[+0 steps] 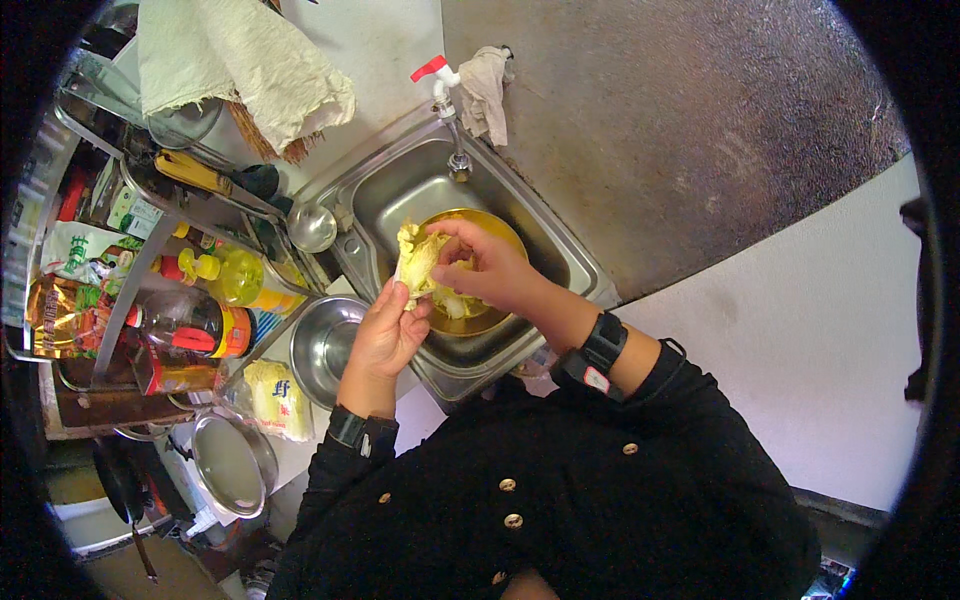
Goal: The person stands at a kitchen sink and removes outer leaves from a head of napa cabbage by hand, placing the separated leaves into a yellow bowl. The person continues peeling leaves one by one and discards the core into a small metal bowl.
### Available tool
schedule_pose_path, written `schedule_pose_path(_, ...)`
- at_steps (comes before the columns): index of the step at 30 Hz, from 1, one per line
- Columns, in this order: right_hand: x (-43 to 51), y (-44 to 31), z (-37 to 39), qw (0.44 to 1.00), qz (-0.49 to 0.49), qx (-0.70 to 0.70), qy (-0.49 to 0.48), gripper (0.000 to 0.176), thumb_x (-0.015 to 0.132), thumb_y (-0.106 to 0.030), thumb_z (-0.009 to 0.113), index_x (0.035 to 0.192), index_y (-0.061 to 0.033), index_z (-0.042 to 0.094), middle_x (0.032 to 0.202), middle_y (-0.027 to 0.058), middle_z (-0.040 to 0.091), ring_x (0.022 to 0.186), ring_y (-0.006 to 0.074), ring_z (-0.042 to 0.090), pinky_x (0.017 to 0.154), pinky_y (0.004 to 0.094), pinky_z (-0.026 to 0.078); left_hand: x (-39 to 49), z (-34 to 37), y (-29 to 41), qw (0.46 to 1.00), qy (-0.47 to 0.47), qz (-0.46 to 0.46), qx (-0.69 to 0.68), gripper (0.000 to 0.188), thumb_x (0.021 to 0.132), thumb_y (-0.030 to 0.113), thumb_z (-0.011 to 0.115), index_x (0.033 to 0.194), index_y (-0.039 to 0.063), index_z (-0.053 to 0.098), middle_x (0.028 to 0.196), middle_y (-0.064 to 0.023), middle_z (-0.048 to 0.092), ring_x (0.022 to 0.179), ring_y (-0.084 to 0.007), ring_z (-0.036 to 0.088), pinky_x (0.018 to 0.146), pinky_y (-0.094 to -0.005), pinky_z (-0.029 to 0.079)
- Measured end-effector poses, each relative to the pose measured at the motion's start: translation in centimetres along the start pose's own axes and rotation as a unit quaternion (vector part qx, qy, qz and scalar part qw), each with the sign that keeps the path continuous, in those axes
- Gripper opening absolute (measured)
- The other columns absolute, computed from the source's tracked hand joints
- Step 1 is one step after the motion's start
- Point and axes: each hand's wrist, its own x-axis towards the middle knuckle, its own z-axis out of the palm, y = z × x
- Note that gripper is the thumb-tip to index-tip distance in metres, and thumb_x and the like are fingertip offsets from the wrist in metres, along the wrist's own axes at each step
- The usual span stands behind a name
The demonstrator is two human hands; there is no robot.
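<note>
My left hand point(390, 328) grips a pale yellow-green cabbage leaf point(418, 264) by its lower end, over the left edge of a gold-coloured basin point(495, 325). Just right of the leaf is my right hand point(480, 262), its thumb and fingers curved and close to the leaf; whether they touch it is unclear. More pale leaf pieces point(454, 301) lie in the basin, partly hidden by my right hand. The basin stands in a stainless steel sink point(401, 169), below a tap with a red handle point(429, 68).
A steel bowl point(324, 345) is left of the sink, near a bagged pale vegetable point(274, 394). A steel pot point(232, 465) stands lower left. A rack point(124, 300) holds bottles and packets. A ladle point(311, 227) hangs by the sink; cloths point(255, 67) hang above.
</note>
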Motion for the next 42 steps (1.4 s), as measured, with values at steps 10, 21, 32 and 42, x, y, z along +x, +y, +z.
schedule_pose_path(10,-1.4,-0.9,1.2,0.998,-0.057,-0.013,-0.015,0.062,0.073,-0.010,0.061,0.126,-0.0063,0.029,0.080,-0.0007,0.048,0.069,0.0052,0.045,0.061,0.0186,0.037,0.2,1.0,-0.4,0.998,0.038,0.057,0.006,0.045,0.086,0.042,0.039,0.117,0.010,0.040,0.103,-0.0032,0.052,0.080,-0.0119,0.053,0.053,-0.0198,0.041)
schedule_pose_path(21,-1.8,-1.3,1.7,0.994,-0.049,0.029,-0.097,0.048,0.071,-0.010,0.064,0.113,-0.0094,0.041,0.084,-0.0019,0.044,0.076,0.0048,0.043,0.063,0.0187,0.038,-0.2,2.5,-0.8,0.996,0.043,0.082,-0.002,0.058,0.084,0.052,0.032,0.120,0.007,0.036,0.108,-0.0083,0.048,0.088,-0.0185,0.051,0.069,-0.0274,0.047)
schedule_pose_path(32,-1.5,-1.3,0.9,0.997,-0.042,0.064,-0.014,0.035,0.079,-0.015,0.058,0.109,-0.0069,0.044,0.088,-0.0023,0.044,0.081,0.0058,0.042,0.068,0.0199,0.039,-0.9,0.6,-0.7,0.998,0.013,0.035,0.048,0.060,0.083,0.054,0.035,0.114,0.003,0.042,0.097,-0.0079,0.053,0.080,-0.0162,0.051,0.069,-0.0272,0.043)
schedule_pose_path(42,0.5,-5.5,-1.8,0.877,-0.348,-0.330,-0.014,0.039,0.071,-0.011,0.059,0.109,-0.0133,0.053,0.115,0.0138,0.047,0.101,0.0306,0.046,0.084,0.0374,0.039,-2.6,2.0,-0.4,0.956,0.063,-0.091,0.273,0.051,0.084,0.042,0.044,0.108,-0.003,0.049,0.096,-0.0094,0.057,0.083,-0.0168,0.056,0.073,-0.0280,0.044)
